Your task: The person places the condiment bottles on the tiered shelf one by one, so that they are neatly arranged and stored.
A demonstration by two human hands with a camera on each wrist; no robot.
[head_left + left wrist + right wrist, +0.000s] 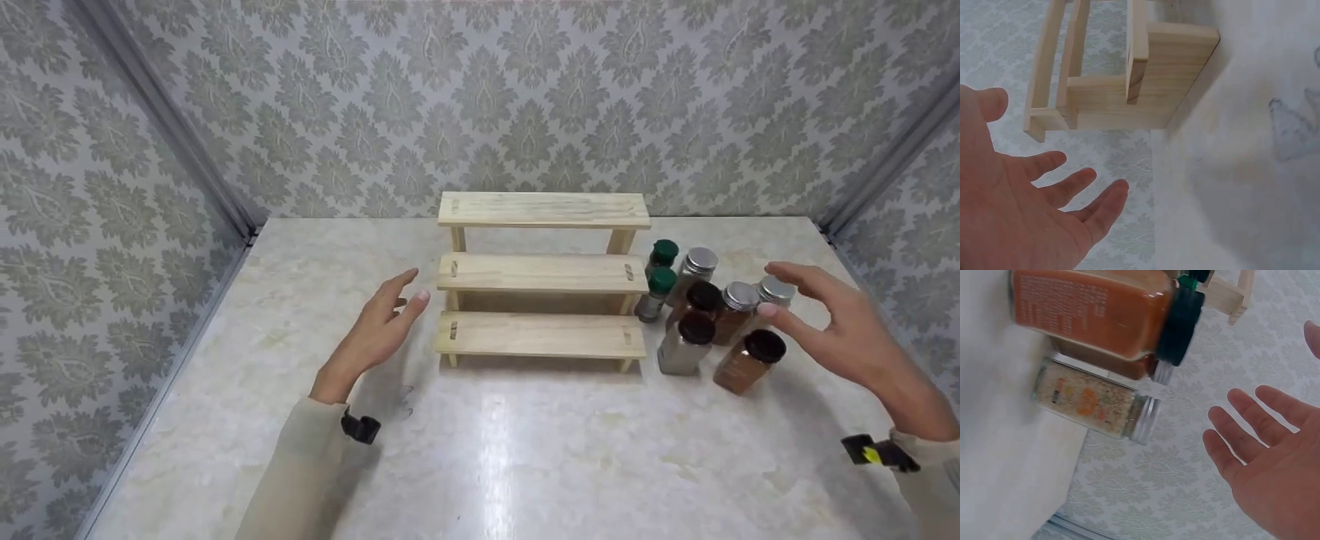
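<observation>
My left hand (373, 328) is held off the left side of a three-step wooden rack (540, 334), its fingers spread and nothing in them. Seen from the left wrist, the palm faces the end of the rack (1179, 62). To the right of the rack stands a group of spice jars. My right hand (851, 326) hovers at the group's right edge, thumb and fingers apart and holding nothing. Nearest to it is a silver-capped jar (776, 289), which the right wrist view shows filled with pale speckled seasoning (1086, 398). In front stands a black-capped jar (750, 361) of orange-brown powder.
Two small green-capped bottles (655, 296) stand close to the rack's right side. Between them and my right hand are more silver-capped and black-capped jars (684, 346). Patterned wall panels (525, 97) enclose the pale marbled table (570, 450) at the back and sides.
</observation>
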